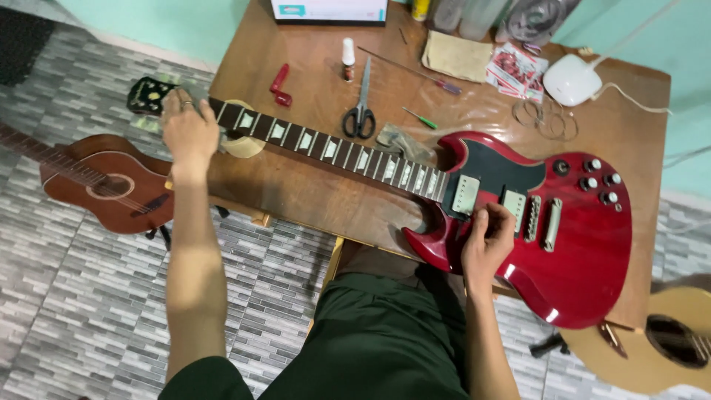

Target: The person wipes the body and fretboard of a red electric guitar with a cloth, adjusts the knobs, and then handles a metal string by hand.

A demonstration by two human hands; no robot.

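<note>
- While lying flat across a brown wooden table (311,185), glossy cherry-red solid-body electric guitar (570,244) with body at the right end, dark inlaid neck (333,150) running left and black headstock (148,95) overhanging the table's left edge.
- Beside the table on the grey tiled floor (81,296), brown acoustic guitar (107,185) at left, pale natural-wood acoustic guitar (659,341) at lower right.
- Left hand (189,132) stretched out to the headstock end, fingers curled down over the neck just by the tuners; exact grip hidden from above, cannot tell how tight.
- Right hand (487,241) resting on the red body, thumb and forefinger pinched together between the two chrome pickups (489,198), other fingers loosely folded; whatever sits in the pinch too small to make out.
- Behind the neck on the tabletop: white rounded plastic device (572,78) with cable, folded beige cloth (457,55), black-handled scissors (361,111), coiled loops of wire strings (546,118), small red plastic tool (280,85), small white bottle (347,58), thin green-handled screwdriver (420,118).
</note>
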